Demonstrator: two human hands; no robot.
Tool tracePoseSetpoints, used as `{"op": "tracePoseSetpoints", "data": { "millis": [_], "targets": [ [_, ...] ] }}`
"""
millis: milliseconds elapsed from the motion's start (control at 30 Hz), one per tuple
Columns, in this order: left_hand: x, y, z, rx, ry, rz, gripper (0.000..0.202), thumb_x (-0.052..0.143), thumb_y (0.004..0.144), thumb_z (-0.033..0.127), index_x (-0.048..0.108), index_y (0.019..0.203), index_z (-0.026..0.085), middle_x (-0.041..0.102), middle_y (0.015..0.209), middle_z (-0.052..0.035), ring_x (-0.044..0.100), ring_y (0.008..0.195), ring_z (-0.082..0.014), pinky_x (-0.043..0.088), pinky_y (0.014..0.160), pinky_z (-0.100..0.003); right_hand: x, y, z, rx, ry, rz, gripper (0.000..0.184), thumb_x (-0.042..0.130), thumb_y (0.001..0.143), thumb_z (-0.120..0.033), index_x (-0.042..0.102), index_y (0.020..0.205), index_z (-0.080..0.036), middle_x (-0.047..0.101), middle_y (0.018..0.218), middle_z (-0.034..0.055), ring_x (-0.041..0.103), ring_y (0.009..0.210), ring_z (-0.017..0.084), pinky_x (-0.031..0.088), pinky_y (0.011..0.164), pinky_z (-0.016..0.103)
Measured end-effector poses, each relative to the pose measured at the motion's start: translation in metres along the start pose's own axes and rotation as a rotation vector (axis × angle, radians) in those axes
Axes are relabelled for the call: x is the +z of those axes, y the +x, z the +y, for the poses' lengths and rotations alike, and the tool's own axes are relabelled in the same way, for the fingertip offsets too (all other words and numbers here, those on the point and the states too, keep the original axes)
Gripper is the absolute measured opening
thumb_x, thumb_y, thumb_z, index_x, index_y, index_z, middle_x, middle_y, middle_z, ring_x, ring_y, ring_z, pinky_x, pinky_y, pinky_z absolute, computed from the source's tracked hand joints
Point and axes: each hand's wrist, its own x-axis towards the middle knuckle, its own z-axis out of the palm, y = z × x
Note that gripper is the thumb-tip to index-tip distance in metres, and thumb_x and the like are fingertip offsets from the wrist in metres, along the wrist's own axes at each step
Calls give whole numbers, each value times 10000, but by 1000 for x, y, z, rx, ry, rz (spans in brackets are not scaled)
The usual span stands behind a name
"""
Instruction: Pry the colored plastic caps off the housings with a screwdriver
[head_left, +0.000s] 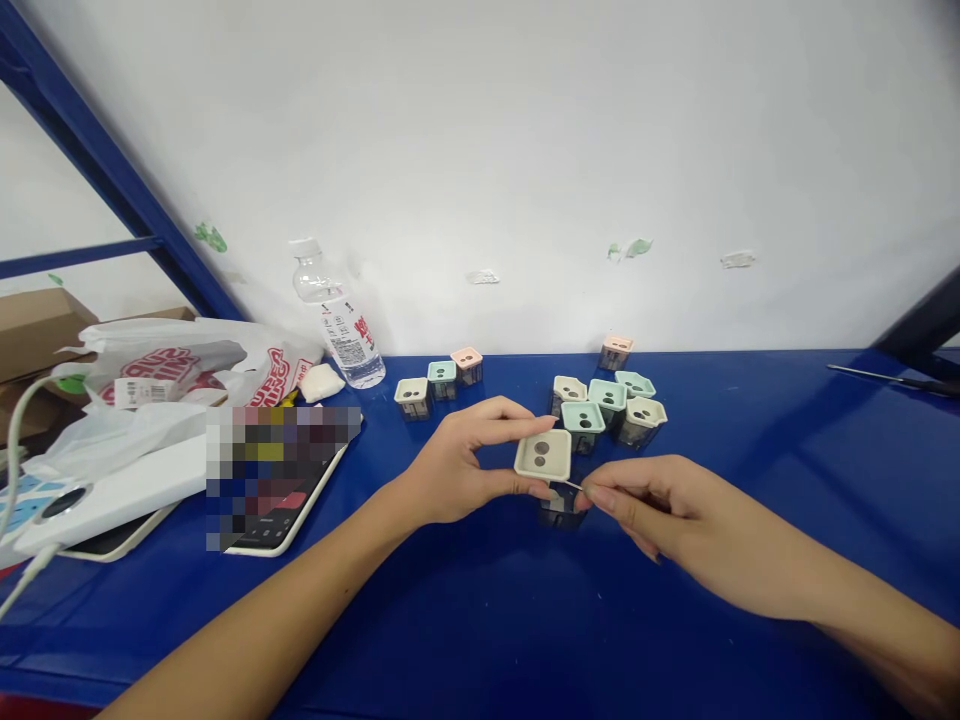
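Note:
My left hand (465, 465) pinches a cream square lid (542, 455) with two round holes between thumb and fingers. My right hand (660, 510) holds a thin pin (574, 485) between its fingertips, with the tip touching or very close to the lid's edge. Below the lid sits a dark see-through cup (561, 510), partly hidden by both hands. Beyond my hands stand two groups of small square cups with cream, mint and pink lids: one (604, 405) ahead on the right, and one (439, 382) ahead on the left.
The blue table (480, 640) holds a water bottle (339, 325), a white printed plastic bag (195, 365), a pixelated tablet (285, 480) and a white device (112, 490) with a cable. A dark-handled tool (892, 380) lies at the far right.

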Motion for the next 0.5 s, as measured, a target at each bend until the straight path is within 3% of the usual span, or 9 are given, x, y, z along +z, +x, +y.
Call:
{"op": "tracePoseSetpoints", "data": {
  "millis": [133,200,300,367,500],
  "targets": [
    [3,0,1,-17,6,-15,565,826,671,225,666,1210,274,673,1019,-66,638,915,-169,529,837,-288,-8,3,3,73,252,-195,409,425,960,-522,647,963,-178,400,533,-55,279,436,66,237,437,214],
    [5,-1,2,-48,-15,-10,552,830,665,220,677,1193,270,675,1010,-63,638,908,-166,528,837,-285,-9,3,3,69,239,-211,409,425,962,-516,653,958,-176,400,530,-54,282,436,66,241,438,213],
    [8,-2,1,-143,-98,30,530,843,641,199,704,1147,267,662,977,-48,634,881,-154,532,802,-267,-5,1,3,-16,-8,-58,398,391,981,-459,647,854,-181,415,550,-35,335,479,86,264,454,225],
    [11,-2,0,-238,-220,52,512,844,630,177,719,1116,276,642,955,-33,632,856,-146,543,761,-254,-1,-1,4,-161,-197,85,386,368,994,-393,626,790,-190,474,591,-23,391,512,95,307,486,234],
    [14,-1,-1,-400,-451,102,486,846,605,142,742,1056,288,602,938,-4,630,844,-126,555,748,-232,6,0,12,-442,-502,376,307,389,991,-290,647,839,-226,590,663,-29,518,558,108,350,532,252]
  ]
}}
